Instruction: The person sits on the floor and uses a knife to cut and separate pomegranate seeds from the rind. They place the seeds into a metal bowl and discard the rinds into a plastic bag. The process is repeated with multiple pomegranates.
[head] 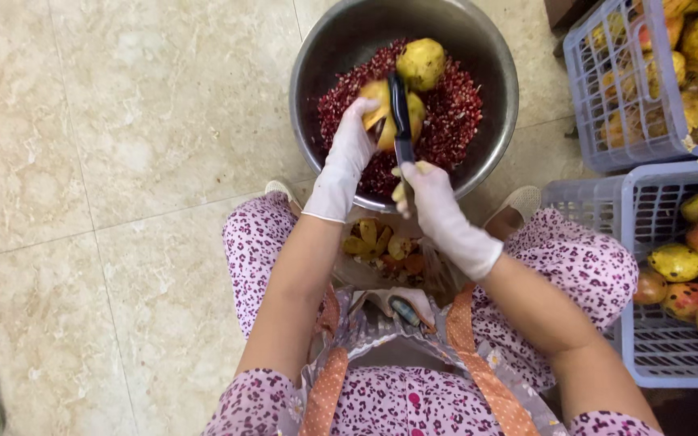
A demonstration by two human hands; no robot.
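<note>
Over a steel bowl (490, 97) of red seeds, my gloved left hand (355, 133) grips a yellow pomegranate half (383, 121); my right hand (426, 190) grips a black knife (401, 113)

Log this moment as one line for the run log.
left hand: holds pomegranate over bowl | right hand: grips knife, blade on fruit | bowl: red seeds | crates: right

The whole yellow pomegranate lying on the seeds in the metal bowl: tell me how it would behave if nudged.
The whole pomegranate looks rounded, so it would probably roll. It rests on loose red seeds, which might shift underneath yet cushion it. The curved wall of the metal bowl would likely contain it.
</note>
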